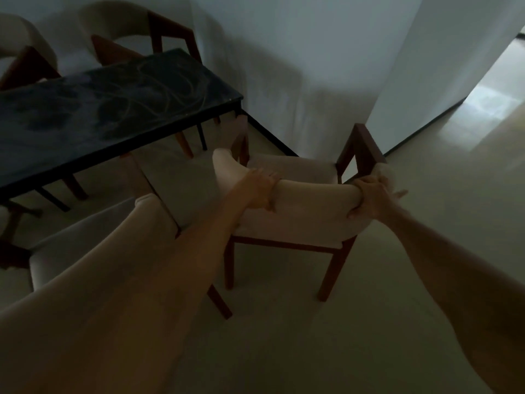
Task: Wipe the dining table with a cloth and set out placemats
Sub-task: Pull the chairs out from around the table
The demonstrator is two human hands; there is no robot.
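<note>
Head view: one dining table (113,109), dark-topped with pale swirling marks, fills the ten o'clock part of the frame; its left end is cut off by the picture edge. Four chairs can be counted. Two stand on the table's far side at eleven o'clock, the far chair (133,32) nearly whole and the far-left chair (22,49) cropped at the edge. A third, the near chair (93,240), sits at eight o'clock beside the table, its seat half lost in shadow behind the left forearm. The fourth, the cream armchair (301,206) with a reddish wooden frame, stands at the centre, just off the table's corner and turned away from it.

Two bare hands are on that armchair's padded backrest. The left hand (255,191) lies over the top rail towards its left end, fingers curled down over the front. The right hand (372,197) is closed round the right end of the rail, thumb underneath (one finger pokes out to the right).

One white wall corner (284,66) rises at twelve o'clock, and a bright doorway (488,100) opens at two o'clock.

The room is dim and the picture slightly smeared, so the tabletop marks could be pattern or residue; I cannot tell which. The table's black legs (202,137) show only in part beneath the top.
</note>
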